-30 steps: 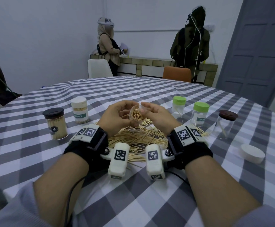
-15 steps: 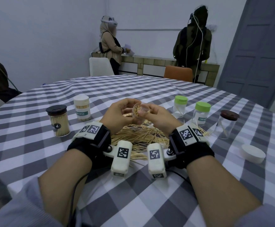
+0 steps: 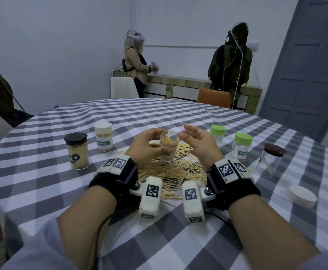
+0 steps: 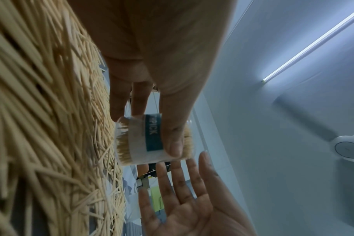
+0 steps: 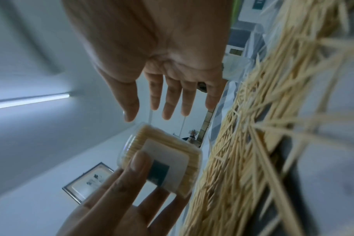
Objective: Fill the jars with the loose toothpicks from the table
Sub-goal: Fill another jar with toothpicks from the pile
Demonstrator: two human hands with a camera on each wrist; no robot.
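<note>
Nearest the viewer, a bare strip of checked counter lies between the forearms and the pile of loose toothpicks, whose near edge stops just ahead of the wrist cameras. Above the pile's centre the left hand grips an uncapped clear jar, packed with toothpicks, thumb on the labelled side and fingers behind; the jar is upright and lifted off the sticks. The right hand is released, fingers straight and spread, its fingertips just beside the jar's rim; the right wrist view shows a gap between them and the jar. In the left wrist view the open right palm faces the jar's side.

To the left, well apart from the pile, stand a black-lidded jar and a white-lidded jar, both full. To the right stand two green-lidded jars, then a brown-lidded jar holding a few sticks. A white lid lies alone near the right edge.

Beyond these, open counter runs to the far rim, where a white chair and an orange chair stand. Two people stand at the tiled ledge along the back wall, and a grey door is at the right.
</note>
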